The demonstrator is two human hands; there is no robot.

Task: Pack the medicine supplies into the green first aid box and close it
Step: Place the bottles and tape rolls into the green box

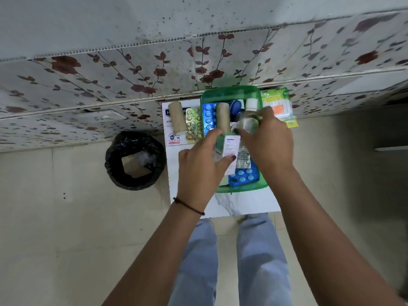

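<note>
The green first aid box (229, 93) stands open on a small white table (247, 204), its lid raised at the far side. Inside lie blue tablet strips (242, 176), a tan bandage roll (223, 118) and a blue round item (235, 106). My left hand (198, 164) holds a white medicine carton (231, 151) over the box's near half. My right hand (269, 140) grips a clear bottle with a white cap (250, 115) above the box. Left of the box lie another tan roll (176, 118) and a gold blister strip (193, 124) on a white packet (174, 138).
A green and white packet of cotton buds (279, 107) lies right of the box against the flowered wall. A round bin with a black liner (134, 160) stands on the tiled floor left of the table. My legs in blue jeans are below the table edge.
</note>
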